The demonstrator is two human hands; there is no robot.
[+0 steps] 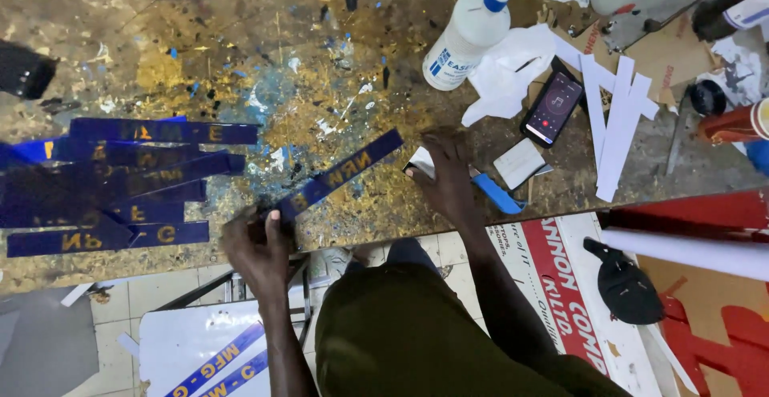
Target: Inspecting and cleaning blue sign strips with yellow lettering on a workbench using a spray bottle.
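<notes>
Paint-spattered gold-and-brown wooden tabletop (336,60): carries everything below. Stack of dark blue strips with yellow lettering (120,185): fanned at my far left, well apart from my hands. White plastic spray bottle with a blue collar (465,36): lying tilted at the upper middle, beside crumpled white paper (513,64). White paper offcuts (617,116): crossed over each other at right. Single dark blue lettered strip (336,174): lying slantwise on the tabletop between my hands. Black phone with a lit screen (553,108): flat, near the paper. My left hand (258,249): fingers pinched shut on the strip's near end at the table edge. My right hand (447,179): pressed down on a small white card (422,162) beside a blue-handled tool (497,194); I cannot tell whether it grips either.
</notes>
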